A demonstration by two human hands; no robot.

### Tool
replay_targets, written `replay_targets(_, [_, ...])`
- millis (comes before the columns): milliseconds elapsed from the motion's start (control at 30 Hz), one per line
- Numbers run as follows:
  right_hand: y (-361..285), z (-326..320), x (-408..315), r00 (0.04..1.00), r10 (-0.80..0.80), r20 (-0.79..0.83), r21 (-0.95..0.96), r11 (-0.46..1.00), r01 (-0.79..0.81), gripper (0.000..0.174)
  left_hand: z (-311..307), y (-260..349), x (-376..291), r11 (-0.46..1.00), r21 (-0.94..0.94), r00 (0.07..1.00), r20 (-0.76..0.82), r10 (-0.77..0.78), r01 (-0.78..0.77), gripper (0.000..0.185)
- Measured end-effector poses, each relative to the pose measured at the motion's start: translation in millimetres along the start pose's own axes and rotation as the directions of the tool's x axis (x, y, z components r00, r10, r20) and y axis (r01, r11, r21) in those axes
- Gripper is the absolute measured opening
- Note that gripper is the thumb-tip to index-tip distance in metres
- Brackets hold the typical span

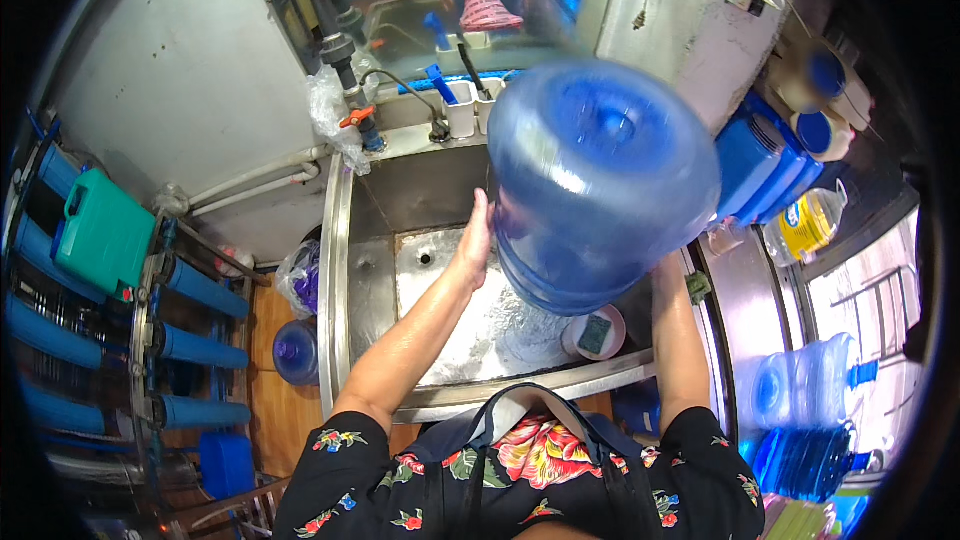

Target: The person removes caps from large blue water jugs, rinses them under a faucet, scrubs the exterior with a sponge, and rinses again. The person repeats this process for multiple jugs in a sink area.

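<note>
A large blue plastic water-cooler bottle [600, 187] is held over a stainless steel sink [375, 270], its base facing up. My left hand [478, 240] lies along the bottle's left side with the palm towards it; whether it presses on the bottle is hard to tell. The fingers of my right hand [664, 266] are mostly hidden behind the bottle's lower right side. Below the bottle, a pink bowl [620, 334] with a green scouring pad [595, 334] stands in the sink's near right corner. Water glistens on the sink floor.
A pipe with an orange-handled valve [357, 117] rises at the back left, beside white holders [460, 111] with brushes. Blue jugs [750, 157] and clear bottles [799, 382] stand right. Blue filter housings [202, 345] and a green jerrycan [105, 232] are left.
</note>
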State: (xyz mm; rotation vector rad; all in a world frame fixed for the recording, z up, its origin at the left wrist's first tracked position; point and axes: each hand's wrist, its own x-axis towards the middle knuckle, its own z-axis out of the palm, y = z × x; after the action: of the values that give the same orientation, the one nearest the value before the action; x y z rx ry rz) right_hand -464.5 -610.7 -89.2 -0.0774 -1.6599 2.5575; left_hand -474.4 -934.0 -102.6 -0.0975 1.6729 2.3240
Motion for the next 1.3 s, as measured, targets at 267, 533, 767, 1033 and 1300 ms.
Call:
replay_targets(267, [0.5,30.6,-64.0,0.99,-0.1,-0.102,0.018,0.995,0.102,0.079,14.5,-1.4,-56.2,0.965,-0.201,0.985,0.005,0.173,-0.169,0.072])
replay_targets(533, [51.3,76.6,-121.4,0.974,0.019,-0.224,0.041,0.999,-0.01,0.079,-39.8,-15.4,-85.5,0.948,-0.303,0.996,-0.019,0.092,-0.093,0.066])
replay_targets(767, [65.5,108.2,-128.9,0.985,-0.122,-0.12,0.015,0.992,0.125,0.084,-63.3,-0.6,-82.3,0.897,-0.407,0.984,-0.024,0.179,-0.173,0.058])
replay_targets(1033, [39.8,111.7,-125.4,0.978,-0.192,-0.079,0.174,0.964,0.203,0.084,-40.4,26.9,-96.8,0.907,-0.346,0.968,-0.156,0.198,-0.241,0.043])
replay_targets(1300, [20.9,96.3,-144.6,0.977,-0.187,-0.107,0.186,0.961,0.204,0.077,-8.7,33.7,-92.6,0.922,-0.326,0.978,-0.097,0.184,-0.206,0.04])
